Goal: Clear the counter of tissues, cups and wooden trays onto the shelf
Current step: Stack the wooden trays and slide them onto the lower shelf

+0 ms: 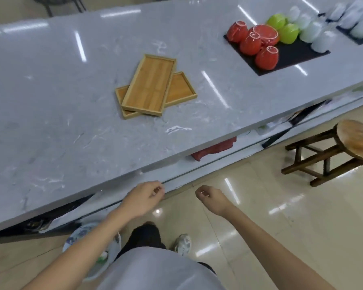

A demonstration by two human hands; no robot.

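Two wooden trays (pixel 149 84) lie stacked crosswise in the middle of the grey marble counter (pixel 50 122). Further right, red cups (pixel 258 45), green cups (pixel 283 28) and white cups (pixel 314 34) stand upside down on a black mat (pixel 291 57). More white cups (pixel 356 17) sit on a second dark mat at the far right. My left hand (pixel 145 198) and my right hand (pixel 211 198) hang below the counter's front edge, over the floor, fingers loosely curled with nothing in them. The shelf (pixel 176 172) runs under the counter. I see no tissues.
A red cloth (pixel 214 149) and dark items lie on the shelf under the counter. A round wooden stool (pixel 344 147) stands on the tiled floor at the right. A patterned plate or bowl (pixel 86 235) sits low near my left forearm. My feet are below.
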